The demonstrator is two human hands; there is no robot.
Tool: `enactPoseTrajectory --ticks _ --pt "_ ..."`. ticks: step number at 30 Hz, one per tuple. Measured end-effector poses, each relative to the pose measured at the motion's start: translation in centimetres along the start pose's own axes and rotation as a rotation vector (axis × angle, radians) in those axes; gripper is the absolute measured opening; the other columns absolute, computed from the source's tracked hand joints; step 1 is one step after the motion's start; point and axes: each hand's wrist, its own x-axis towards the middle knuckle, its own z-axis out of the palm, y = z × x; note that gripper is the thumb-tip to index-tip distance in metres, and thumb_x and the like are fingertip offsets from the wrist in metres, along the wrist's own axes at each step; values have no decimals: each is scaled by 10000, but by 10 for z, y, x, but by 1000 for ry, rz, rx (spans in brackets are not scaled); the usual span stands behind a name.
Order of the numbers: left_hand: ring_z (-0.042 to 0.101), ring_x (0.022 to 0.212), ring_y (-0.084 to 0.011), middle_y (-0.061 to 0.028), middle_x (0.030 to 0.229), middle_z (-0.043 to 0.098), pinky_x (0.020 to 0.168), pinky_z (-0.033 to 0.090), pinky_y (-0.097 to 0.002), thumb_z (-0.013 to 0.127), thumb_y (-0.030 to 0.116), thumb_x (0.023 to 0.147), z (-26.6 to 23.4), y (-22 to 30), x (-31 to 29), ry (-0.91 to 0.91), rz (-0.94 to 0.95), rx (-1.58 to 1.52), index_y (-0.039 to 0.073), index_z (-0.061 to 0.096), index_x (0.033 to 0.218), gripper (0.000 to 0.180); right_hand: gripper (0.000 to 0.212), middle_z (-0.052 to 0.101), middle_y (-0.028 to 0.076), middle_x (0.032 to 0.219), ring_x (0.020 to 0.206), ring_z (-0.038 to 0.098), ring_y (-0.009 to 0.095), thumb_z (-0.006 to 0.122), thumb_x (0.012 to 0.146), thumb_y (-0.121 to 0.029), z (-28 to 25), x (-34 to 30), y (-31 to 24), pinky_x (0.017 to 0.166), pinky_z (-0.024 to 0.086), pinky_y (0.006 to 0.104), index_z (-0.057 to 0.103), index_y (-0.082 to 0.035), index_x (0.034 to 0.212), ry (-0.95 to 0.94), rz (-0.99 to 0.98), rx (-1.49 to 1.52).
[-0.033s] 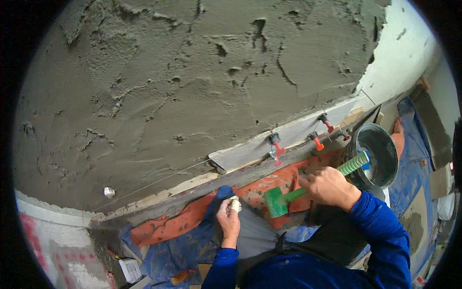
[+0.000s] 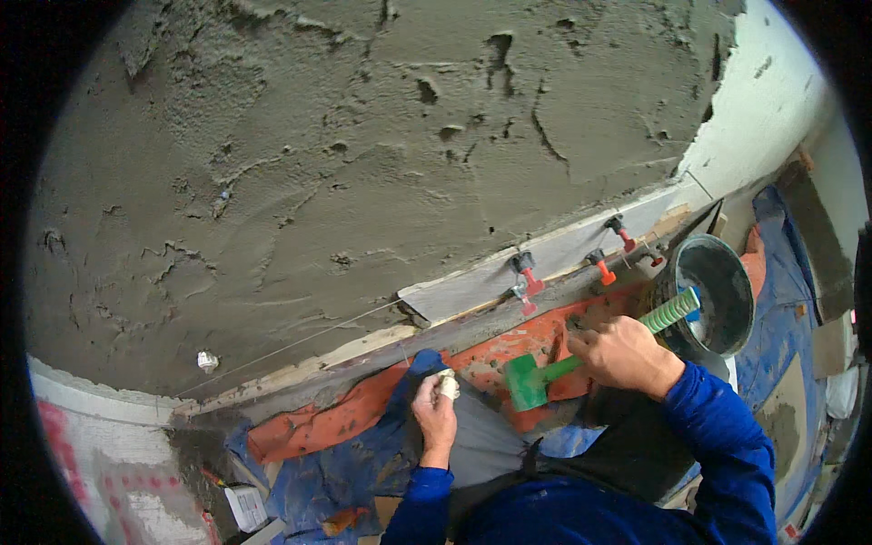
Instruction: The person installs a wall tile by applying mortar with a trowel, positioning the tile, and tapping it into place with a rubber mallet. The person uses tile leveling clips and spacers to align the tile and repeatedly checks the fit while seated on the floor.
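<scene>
My right hand (image 2: 627,355) is closed round the handle of a rubber mallet (image 2: 525,381) with a green head and a green-and-white ribbed grip. The mallet head hangs over orange sheeting, apart from the wall. In my left hand (image 2: 434,420) a small off-white lump (image 2: 448,385), perhaps a wad of cloth or paper, is pinched between thumb and fingers. Beyond both hands, a pale grey tile strip (image 2: 477,289) runs along the base of the mortar-covered wall (image 2: 300,182). Several suction-cup-like pieces with red handles (image 2: 530,272) stick out from it.
A dark bucket (image 2: 745,313) with a blue-ended thing inside stands at the right. A thin string (image 2: 309,339) stretches left from the tile strip to a corner. Blue sheeting (image 2: 313,490) and orange sheeting (image 2: 318,429) cover the floor. A white box (image 2: 245,509) lies lower left.
</scene>
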Motion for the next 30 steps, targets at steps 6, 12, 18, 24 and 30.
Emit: enactPoseTrajectory --ticks 6,12,18,24,30 --pt "671 834 -140 -74 915 696 740 534 -293 644 111 933 1 -7 7 0 11 98 -42 673 1060 201 260 694 88 766 695 718 274 619 866 -289 4 6 -2 593 553 406 650 -87 1026 -183 45 -19" --pt "657 807 -130 -61 909 691 724 524 -286 650 120 934 -5 -3 5 -6 1 65 -37 675 1053 199 176 697 96 758 677 714 278 610 857 -207 13 3 4 592 547 403 648 -87 980 -367 61 25" --pt "643 795 -111 -44 886 679 716 513 -274 656 117 936 -4 -3 7 4 48 48 -31 678 1051 189 158 699 96 769 694 719 271 619 845 -189 15 3 3 587 540 395 644 -91 966 -411 67 30" --pt "650 796 -126 -54 878 683 727 515 -279 655 125 935 -3 -5 6 2 43 85 -36 677 1047 197 182 706 102 786 708 722 276 637 827 -189 12 3 0 598 543 397 639 -89 979 -423 64 40" --pt "655 781 -145 -66 862 687 722 519 -297 653 132 928 -5 -5 7 0 95 161 -38 677 1028 199 270 709 98 768 709 727 286 657 823 -200 22 -4 1 613 551 393 629 -78 1062 -373 37 -3"
